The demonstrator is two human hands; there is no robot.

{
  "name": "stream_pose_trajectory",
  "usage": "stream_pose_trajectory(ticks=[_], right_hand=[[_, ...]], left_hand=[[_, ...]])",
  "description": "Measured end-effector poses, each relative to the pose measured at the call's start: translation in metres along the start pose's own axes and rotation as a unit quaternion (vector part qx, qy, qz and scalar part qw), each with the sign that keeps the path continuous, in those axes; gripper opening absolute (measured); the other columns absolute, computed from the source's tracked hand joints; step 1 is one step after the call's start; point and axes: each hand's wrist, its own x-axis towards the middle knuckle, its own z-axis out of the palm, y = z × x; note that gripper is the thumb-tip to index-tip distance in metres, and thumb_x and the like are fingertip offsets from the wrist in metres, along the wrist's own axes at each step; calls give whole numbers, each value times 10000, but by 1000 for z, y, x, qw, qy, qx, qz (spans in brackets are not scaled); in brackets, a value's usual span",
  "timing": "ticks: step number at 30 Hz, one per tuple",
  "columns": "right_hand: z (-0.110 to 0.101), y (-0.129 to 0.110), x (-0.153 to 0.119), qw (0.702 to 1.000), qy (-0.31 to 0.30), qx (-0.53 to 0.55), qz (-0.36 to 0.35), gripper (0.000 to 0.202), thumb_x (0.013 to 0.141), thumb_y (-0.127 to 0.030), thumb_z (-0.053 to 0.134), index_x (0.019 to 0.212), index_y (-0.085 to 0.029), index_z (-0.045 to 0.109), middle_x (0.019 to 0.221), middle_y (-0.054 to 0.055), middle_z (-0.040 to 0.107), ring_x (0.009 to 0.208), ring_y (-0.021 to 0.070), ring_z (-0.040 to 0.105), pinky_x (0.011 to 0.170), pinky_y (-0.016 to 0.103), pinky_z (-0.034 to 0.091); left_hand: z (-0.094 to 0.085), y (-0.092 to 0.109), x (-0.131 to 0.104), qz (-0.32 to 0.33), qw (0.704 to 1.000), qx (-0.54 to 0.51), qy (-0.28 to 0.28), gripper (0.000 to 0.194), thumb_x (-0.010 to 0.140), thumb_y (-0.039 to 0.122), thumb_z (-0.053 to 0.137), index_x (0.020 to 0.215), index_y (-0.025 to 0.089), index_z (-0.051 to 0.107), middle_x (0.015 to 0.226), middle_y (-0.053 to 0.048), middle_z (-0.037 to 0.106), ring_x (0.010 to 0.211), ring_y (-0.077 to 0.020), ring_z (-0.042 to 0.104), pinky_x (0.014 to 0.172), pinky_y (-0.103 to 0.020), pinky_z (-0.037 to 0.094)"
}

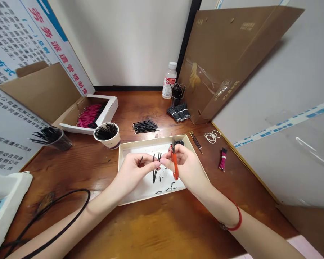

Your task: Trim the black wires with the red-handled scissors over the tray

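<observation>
Thin black rods (154,175) are pinched between the thumb and fingers of my left hand (132,172), over a shallow cream-rimmed box lid (140,198). One more dark rod end pokes up behind the left thumb. My right hand (192,169) is closed around scissors with orange handles (175,166), their dark blades pointing up and away. The right thumb and fingertips meet close beside the rods; whether they touch them I cannot tell. Small black scraps (170,187) lie scattered on the lid's white floor, and a dark bundle shows partly behind the right fingers.
Beyond the lid lie a pile of black rods (145,126), a paper cup (108,138) of rods and banded bundles (178,113). An open box (89,114) of pink-and-black rods stands left. White rubber bands (212,136) lie right. A black cable (70,230) crosses my left forearm.
</observation>
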Motion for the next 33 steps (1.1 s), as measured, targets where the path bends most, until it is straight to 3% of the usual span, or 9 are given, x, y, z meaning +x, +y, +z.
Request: stream_pose_trajectory(ticks=[6, 11, 15, 20, 24, 26, 30, 33], right_hand=[[-2, 1, 5, 999, -24, 32, 8, 364, 592, -329, 852, 701, -210, 526, 768, 1, 672, 704, 142, 630, 640, 291, 529], [-9, 4, 13, 999, -4, 45, 29, 331, 599, -315, 845, 718, -196, 560, 736, -15, 632, 660, 120, 592, 602, 270, 496], [-12, 11, 17, 998, -14, -9, 59, 320, 615, -308, 837, 711, -193, 554, 722, -1, 645, 612, 123, 579, 537, 269, 458], [-12, 19, 18, 994, -52, -71, 72, 274, 706, -330, 786, 746, -198, 550, 739, 17, 675, 639, 143, 602, 501, 255, 412], [-19, 15, 13, 996, -18, -85, 18, 313, 706, -341, 792, 749, -202, 514, 765, 2, 639, 686, 142, 603, 589, 267, 469], [-24, 11, 6, 993, -29, -111, -24, 290, 737, -344, 769, 797, -208, 519, 765, -10, 604, 717, 143, 591, 619, 267, 483], [-30, 9, -10, 970, -88, -200, -103, 69, 925, -291, 547, 913, -223, 539, 830, -8, 593, 734, 121, 555, 648, 254, 481], [-29, 15, -16, 943, -34, -266, -196, 42, 905, -181, 553, 903, -218, 572, 759, -26, 578, 650, 99, 505, 614, 235, 453]], left_hand=[[1, 1, 0, 0, 1000, 17, 4, 299, 749, 351, 707, 550, 143, 626, 508, 26, 503, 521, -89, 373, 535, -234, 312], [1, 1, -1, -3, 1000, 21, 22, 242, 786, 317, 674, 624, 137, 680, 582, 3, 579, 547, -93, 380, 534, -236, 299], [0, -2, -1, -20, 999, 22, 46, 240, 761, 321, 713, 603, 142, 689, 557, 14, 558, 534, -90, 372, 521, -236, 273], [1, -4, 1, -46, 998, -12, 44, 123, 748, 257, 720, 721, 140, 749, 687, -33, 716, 631, -137, 573, 619, -253, 429], [1, -3, 0, -56, 994, -41, 79, 247, 760, 226, 720, 990, 136, 714, 620, -30, 725, 607, -150, 635, 589, -239, 443], [1, -2, 0, -30, 994, -48, 94, 162, 758, 242, 727, 888, 146, 707, 639, -36, 733, 612, -148, 649, 563, -225, 429], [1, -2, -2, 24, 989, -12, 148, 66, 719, 236, 755, 694, 175, 752, 744, -34, 762, 637, -121, 615, 569, -215, 426], [1, -3, -3, 32, 982, 17, 187, 51, 683, 237, 792, 728, 214, 798, 760, -16, 773, 571, -93, 516, 536, -212, 394]])
